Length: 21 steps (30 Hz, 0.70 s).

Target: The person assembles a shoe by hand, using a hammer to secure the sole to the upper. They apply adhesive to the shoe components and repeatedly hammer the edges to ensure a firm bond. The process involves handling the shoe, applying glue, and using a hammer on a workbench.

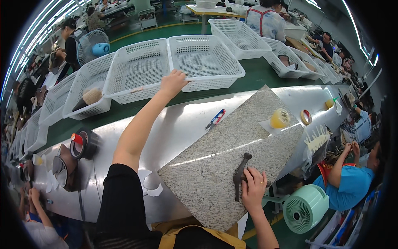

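My left hand [173, 84], arm stretched far forward, has its fingers closed at the near rim of a white perforated plastic basket [207, 85]. A thin brownish edge shows beside its fingers; I cannot make out what it is. Under my right hand [254, 190] is a dark-headed hammer [239, 176], lying on a speckled grey stone slab [207, 174]. The fingers of that hand curl over its handle, which is mostly hidden.
A utility knife [215, 119], a jar of yellow glue [280, 118] and a tape roll [306, 117] lie ahead. A dark pot [85, 143] stands left on the metal table [112, 137]. Baskets line a green conveyor. A mint-green fan [304, 207] and co-workers are nearby.
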Motion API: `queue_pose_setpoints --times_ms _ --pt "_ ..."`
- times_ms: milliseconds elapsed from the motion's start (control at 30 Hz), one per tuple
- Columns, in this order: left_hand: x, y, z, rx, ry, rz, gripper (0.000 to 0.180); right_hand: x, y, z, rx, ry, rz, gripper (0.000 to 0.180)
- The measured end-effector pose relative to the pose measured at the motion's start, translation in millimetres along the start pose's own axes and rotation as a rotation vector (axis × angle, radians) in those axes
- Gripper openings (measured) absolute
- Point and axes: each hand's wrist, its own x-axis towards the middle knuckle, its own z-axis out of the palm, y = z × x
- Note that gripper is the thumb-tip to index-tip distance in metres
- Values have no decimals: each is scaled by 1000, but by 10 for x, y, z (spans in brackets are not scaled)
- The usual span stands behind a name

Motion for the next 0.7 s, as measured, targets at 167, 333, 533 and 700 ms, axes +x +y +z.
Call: queue_pose_setpoints --times_ms 167,333,533,700 --pt "-59 29 -68 12 -88 -113 32 29 -23 25 26 -3 -16 39" --pt "-813 98 -568 -138 20 45 52 -35 22 85 11 24 -23 37" --pt "-2741 -79 -1822 -63 -121 -46 38 -84 134 139 -54 86 -89 35" --pt "-4018 -498 -2607 126 76 -374 27 -71 223 199 -63 107 -138 35"
